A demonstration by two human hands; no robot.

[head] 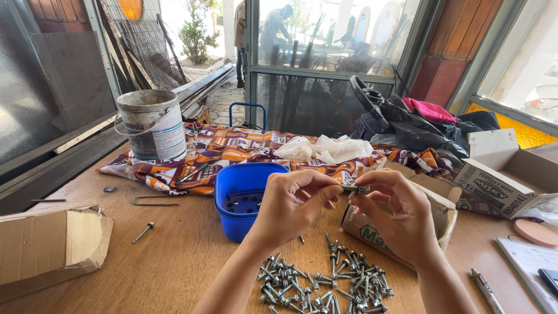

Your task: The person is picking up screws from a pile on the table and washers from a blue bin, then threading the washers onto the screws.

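Note:
Both my hands are raised over a wooden table (174,261). My left hand (290,206) and my right hand (398,212) pinch the two ends of one small metal screw (356,189) between fingertips. Under them lies a pile of several grey screws with washers (322,285). A blue plastic bowl (244,195) with holes in its bottom stands just left of my left hand. An open cardboard box (433,203) lies behind my right hand.
A white paint bucket (152,123) stands on a patterned cloth (232,148) at the back. A torn cardboard box (52,241) sits at the left, a loose screw (143,232) near it. A carton (500,177), notebook (532,270) and pen (487,291) are at right.

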